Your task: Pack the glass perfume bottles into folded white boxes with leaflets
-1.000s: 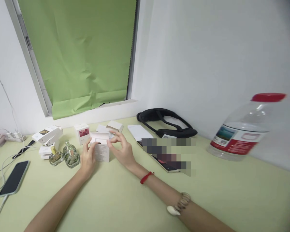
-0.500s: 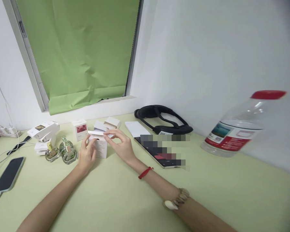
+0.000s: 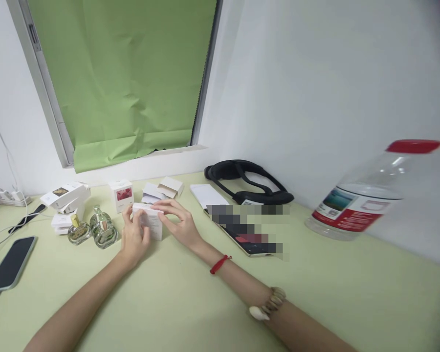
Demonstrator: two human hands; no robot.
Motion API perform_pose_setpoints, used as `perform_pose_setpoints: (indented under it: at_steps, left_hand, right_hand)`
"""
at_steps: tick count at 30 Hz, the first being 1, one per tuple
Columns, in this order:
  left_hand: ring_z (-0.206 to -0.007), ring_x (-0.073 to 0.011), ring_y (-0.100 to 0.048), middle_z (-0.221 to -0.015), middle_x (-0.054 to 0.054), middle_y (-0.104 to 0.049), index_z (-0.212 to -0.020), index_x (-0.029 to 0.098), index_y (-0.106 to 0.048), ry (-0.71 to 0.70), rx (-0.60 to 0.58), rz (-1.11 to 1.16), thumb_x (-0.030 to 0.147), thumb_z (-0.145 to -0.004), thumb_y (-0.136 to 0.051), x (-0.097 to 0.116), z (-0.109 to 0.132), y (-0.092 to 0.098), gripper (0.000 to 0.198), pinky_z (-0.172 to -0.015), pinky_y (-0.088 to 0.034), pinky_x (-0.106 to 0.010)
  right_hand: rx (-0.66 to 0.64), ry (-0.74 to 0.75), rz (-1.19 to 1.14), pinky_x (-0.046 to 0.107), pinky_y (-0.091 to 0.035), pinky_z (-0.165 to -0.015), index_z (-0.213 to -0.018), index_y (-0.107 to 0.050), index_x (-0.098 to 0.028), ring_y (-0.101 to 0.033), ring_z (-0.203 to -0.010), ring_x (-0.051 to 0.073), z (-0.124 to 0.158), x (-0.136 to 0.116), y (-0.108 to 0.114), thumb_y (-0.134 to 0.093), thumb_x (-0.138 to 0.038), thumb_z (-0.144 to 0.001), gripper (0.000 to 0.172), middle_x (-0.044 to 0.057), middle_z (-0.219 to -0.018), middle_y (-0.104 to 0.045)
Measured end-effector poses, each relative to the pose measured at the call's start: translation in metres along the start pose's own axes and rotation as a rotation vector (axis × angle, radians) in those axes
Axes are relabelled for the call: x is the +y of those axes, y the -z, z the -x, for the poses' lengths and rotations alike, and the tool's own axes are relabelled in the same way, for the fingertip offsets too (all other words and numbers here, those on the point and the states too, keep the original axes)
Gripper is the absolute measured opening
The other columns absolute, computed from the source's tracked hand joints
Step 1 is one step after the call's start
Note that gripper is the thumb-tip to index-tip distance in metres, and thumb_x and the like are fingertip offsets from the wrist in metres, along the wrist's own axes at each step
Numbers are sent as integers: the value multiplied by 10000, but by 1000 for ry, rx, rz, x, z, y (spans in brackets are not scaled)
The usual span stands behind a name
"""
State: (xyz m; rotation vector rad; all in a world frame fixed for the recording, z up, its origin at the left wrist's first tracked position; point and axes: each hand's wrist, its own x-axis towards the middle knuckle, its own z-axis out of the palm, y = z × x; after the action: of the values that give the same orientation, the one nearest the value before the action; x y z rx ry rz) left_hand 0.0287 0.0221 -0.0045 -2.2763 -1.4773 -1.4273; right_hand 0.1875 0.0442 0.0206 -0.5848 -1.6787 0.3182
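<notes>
A small white perfume box (image 3: 154, 226) with fine print stands upright on the table between my hands. Its top flap lies down flat. My left hand (image 3: 135, 234) grips the box's left side and front, fingers bent around it. My right hand (image 3: 181, 222) is at the top right edge, fingers and thumb touching the box there. To the left of my left hand stand several glass perfume bottles (image 3: 105, 235), one with a gold cap (image 3: 75, 221). Behind the hands is another white box (image 3: 121, 195) with a red flower picture.
Stacked white boxes (image 3: 68, 195) sit at the left, near a phone (image 3: 12, 264) on a cable. Open white cartons (image 3: 169, 187) lie behind my right hand. Rightward are a partly blurred-out device (image 3: 238, 234), a black headset (image 3: 249, 181) and a large red-capped bottle (image 3: 355, 208).
The box's top flap stood raised earlier and is now pressed down closed. Both hands have lowered slightly around the box, and the view has shifted a little.
</notes>
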Motion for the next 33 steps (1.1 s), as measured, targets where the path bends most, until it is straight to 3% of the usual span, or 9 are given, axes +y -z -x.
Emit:
perform_pose_setpoints:
  at_steps: [5, 9, 12, 18, 20, 23, 27, 31, 33]
  left_hand:
    - [-1021, -229, -607, -1417, -164, -356, -1228, 204, -460, -4, 17, -42, 162, -815, -456, 3, 4, -2, 415, -705, -542, -329]
    - [-1301, -246, -457, -1438, -111, -426, -1330, 254, -363, -189, 21, -57, 151, -836, -449, -4, 2, 2, 512, -933, -520, -398]
    - [-1348, -224, -417, -1456, -100, -431, -1398, 259, -302, -214, -7, -60, 156, -863, -432, -4, -1, 6, 561, -969, -512, -379]
    - [-1259, -269, -510, -1535, -132, -278, -1414, 243, -419, 57, -132, -63, 279, -918, -417, 4, -2, 9, 497, -825, -560, -359]
    - [-1263, -266, -501, -1482, -128, -360, -1428, 247, -420, 128, -129, -25, 324, -948, -379, 5, -3, 9, 487, -851, -549, -371]
    - [-1230, -254, -518, -1341, -109, -535, -1449, 244, -398, 193, -155, 67, 360, -989, -268, 3, -6, 10, 492, -947, -503, -421]
    - [-1239, -269, -511, -1332, -121, -562, -1394, 197, -465, 247, -206, 159, 397, -1000, -165, -3, -7, 8, 534, -1015, -446, -476]
    - [-1291, -233, -465, -1405, -143, -462, -1429, 178, -372, 173, -27, 148, 401, -998, -197, -9, 1, 3, 517, -1026, -432, -419]
    - [-1315, -247, -426, -1410, -174, -426, -1419, 149, -357, 21, 117, 74, 386, -981, -268, -14, 8, -1, 506, -1038, -401, -428]
  right_hand:
    - [-44, 105, 52, 371, -550, -824, -987, -741, -239, -618, -956, 197, 4, -3, -1, -490, -263, -934, 257, 77, -991, -617]
    - [-64, 78, 53, 374, -547, -833, -997, -738, -239, -609, -993, 208, 4, -1, -1, -493, -268, -933, 255, 82, -1018, -605]
    - [-89, 18, 31, 337, -558, -775, -1035, -723, -232, -606, -1004, 212, 3, 3, 1, -506, -273, -917, 251, 84, -1029, -608]
    - [-195, -110, 95, 297, -530, -632, -1255, -577, -202, -592, -697, 159, 9, 6, 4, -582, -303, -826, 441, 80, -1041, -648]
    - [-267, -214, 36, 284, -513, -595, -1370, -448, -190, -593, -657, 153, 12, 7, 3, -616, -320, -791, 616, 85, -1053, -660]
    - [-432, -371, -34, 277, -493, -583, -1469, -264, -168, -604, -642, 167, 17, 11, -1, -667, -328, -748, 842, 37, -883, -676]
    - [-590, -494, 2, 289, -477, -620, -1438, -300, -139, -628, -687, 195, 21, 17, -6, -731, -313, -683, 886, 12, -797, -671]
    - [-581, -607, 113, 287, -451, -639, -1402, -327, -159, -643, -709, 202, 20, 16, -13, -771, -379, -657, 895, 1, -810, -685]
    - [-554, -631, 255, 283, -428, -635, -1361, -374, -183, -645, -705, 205, 18, 13, -18, -773, -392, -657, 836, -17, -773, -679]
